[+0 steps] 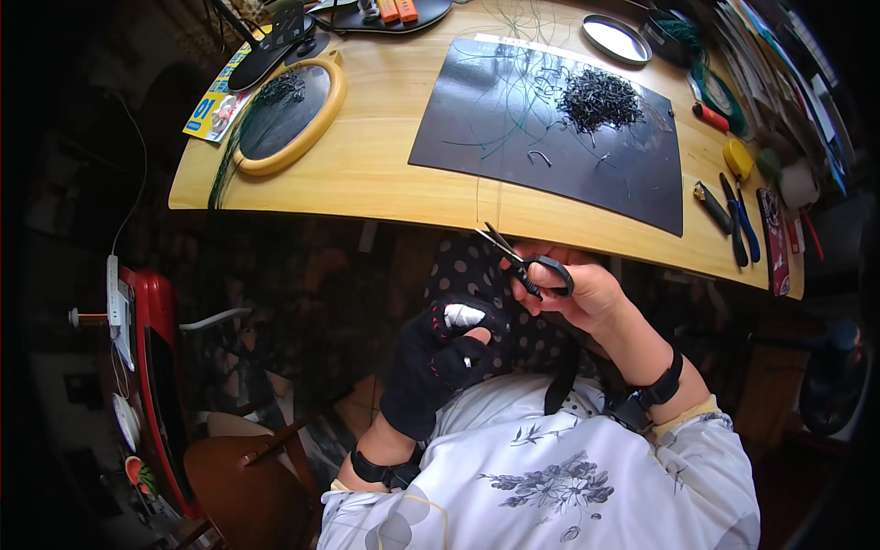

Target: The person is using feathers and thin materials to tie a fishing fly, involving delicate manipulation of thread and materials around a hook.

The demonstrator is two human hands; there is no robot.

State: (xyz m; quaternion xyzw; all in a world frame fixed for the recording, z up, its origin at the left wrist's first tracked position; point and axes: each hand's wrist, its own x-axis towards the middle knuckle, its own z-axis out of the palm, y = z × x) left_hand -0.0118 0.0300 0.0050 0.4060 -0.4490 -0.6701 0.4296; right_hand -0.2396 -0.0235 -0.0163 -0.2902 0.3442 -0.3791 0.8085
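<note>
My right hand (pixel 567 278) holds a pair of black-handled scissors (pixel 529 265), blades parted, just below the table's front edge. My left hand (pixel 450 344), in a black fingerless glove, is curled over my lap with the thumb bent in; whether it holds anything is hidden. Thin green line (pixel 499 192) runs from the dark mat (pixel 550 185) over the table edge near the blades. On the mat lie a heap of dark fish hooks (pixel 598 100), loose loops of green line and a single larger hook (pixel 541 158). A yellow-rimmed oval mirror (pixel 337 86) bears a bundle of dark green strands.
On the wooden table (pixel 385 124), pliers (pixel 735 220), a dark-handled tool (pixel 713 207), a yellow tape measure (pixel 738 159) and a red lighter (pixel 711 117) lie at the right. A round metal lid (pixel 617 40) sits behind the mat. A wooden chair (pixel 240 474) stands lower left.
</note>
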